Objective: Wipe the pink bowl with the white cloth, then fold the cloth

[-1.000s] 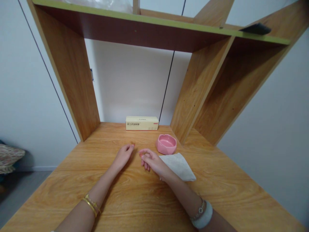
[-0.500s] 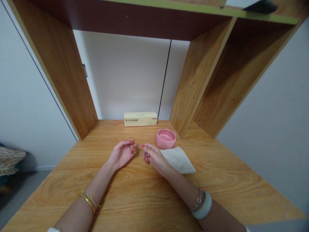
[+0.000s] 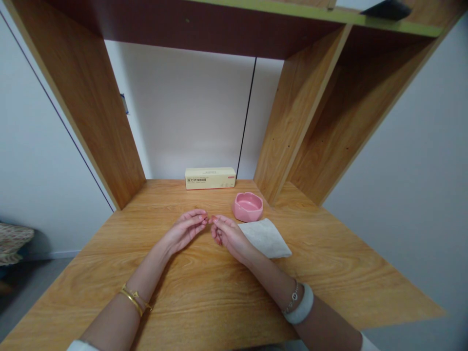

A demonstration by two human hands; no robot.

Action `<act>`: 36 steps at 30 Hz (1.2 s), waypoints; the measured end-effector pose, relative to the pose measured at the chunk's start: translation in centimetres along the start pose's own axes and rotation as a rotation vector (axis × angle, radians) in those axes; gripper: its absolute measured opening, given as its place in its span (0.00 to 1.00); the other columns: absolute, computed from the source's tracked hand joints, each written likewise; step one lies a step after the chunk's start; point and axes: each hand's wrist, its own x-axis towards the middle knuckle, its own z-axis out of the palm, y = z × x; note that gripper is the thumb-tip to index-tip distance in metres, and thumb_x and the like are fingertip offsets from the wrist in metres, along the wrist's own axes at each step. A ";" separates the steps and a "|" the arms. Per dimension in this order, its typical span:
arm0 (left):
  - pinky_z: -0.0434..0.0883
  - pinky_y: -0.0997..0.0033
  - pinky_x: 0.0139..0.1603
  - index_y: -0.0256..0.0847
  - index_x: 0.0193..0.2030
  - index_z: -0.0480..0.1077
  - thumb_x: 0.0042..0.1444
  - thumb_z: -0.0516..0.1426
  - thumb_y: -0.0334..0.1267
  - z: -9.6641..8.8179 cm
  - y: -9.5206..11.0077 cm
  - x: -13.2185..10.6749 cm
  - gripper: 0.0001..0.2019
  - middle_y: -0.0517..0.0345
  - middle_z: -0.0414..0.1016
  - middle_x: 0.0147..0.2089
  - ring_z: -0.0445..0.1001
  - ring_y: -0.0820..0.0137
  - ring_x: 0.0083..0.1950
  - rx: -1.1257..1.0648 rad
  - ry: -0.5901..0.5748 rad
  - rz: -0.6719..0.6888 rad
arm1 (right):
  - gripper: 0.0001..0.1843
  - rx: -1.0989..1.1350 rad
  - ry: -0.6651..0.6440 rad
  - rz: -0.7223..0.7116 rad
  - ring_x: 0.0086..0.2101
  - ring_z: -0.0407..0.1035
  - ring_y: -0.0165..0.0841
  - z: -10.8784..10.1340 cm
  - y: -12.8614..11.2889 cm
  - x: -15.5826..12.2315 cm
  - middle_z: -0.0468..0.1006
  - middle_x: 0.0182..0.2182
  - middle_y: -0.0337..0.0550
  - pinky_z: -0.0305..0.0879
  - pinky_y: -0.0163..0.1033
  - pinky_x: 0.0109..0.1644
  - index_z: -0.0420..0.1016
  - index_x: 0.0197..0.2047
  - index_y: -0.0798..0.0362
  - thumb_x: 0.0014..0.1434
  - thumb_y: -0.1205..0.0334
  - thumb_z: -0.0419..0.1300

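My left hand [image 3: 186,229] and my right hand [image 3: 228,234] meet fingertip to fingertip above the middle of the desk. Each is closed in a pinch, thumb against forefinger. Whatever lies between the fingertips is too small to make out. Just beyond my right hand stands a pink faceted bowl [image 3: 247,207], like an ashtray, with nothing visible inside. A pale grey folded cloth [image 3: 268,239] lies flat in front of the bowl, partly hidden by my right hand and wrist.
A cream cling film box [image 3: 210,178] stands at the back of the wooden desk [image 3: 204,297], against the white wall. Wooden side panels rise at left and right, with a shelf [image 3: 219,27] overhead. A dark object [image 3: 387,9] rests on the shelf's right end.
My left hand has turned palm-down and its fingers have closed into a pinch, now meeting the right fingertips. My right hand keeps its pinch. The whole view has shifted slightly.
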 end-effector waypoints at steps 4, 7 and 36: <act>0.70 0.84 0.32 0.32 0.30 0.71 0.42 0.63 0.23 -0.2 -0.2 0.0 0.07 0.57 0.75 0.28 0.73 0.79 0.28 0.031 0.007 0.011 | 0.17 0.005 0.005 0.004 0.15 0.54 0.21 -0.1 0.0 0.0 0.66 0.15 0.32 0.45 0.28 0.18 0.66 0.30 0.54 0.48 0.48 0.59; 0.70 0.84 0.32 0.32 0.28 0.71 0.40 0.64 0.26 -0.4 -0.4 0.1 0.07 0.57 0.75 0.27 0.72 0.79 0.28 0.066 0.010 -0.001 | 0.17 0.008 0.012 -0.006 0.14 0.54 0.21 0.0 -0.2 0.0 0.66 0.15 0.32 0.45 0.28 0.18 0.66 0.30 0.54 0.48 0.47 0.59; 0.67 0.79 0.30 0.34 0.25 0.67 0.37 0.67 0.32 0.2 -0.2 -0.1 0.12 0.62 0.71 0.23 0.70 0.78 0.25 0.103 0.007 0.043 | 0.19 -0.173 -0.049 0.061 0.13 0.55 0.20 0.3 0.2 -0.1 0.66 0.14 0.31 0.46 0.28 0.16 0.67 0.29 0.54 0.50 0.45 0.56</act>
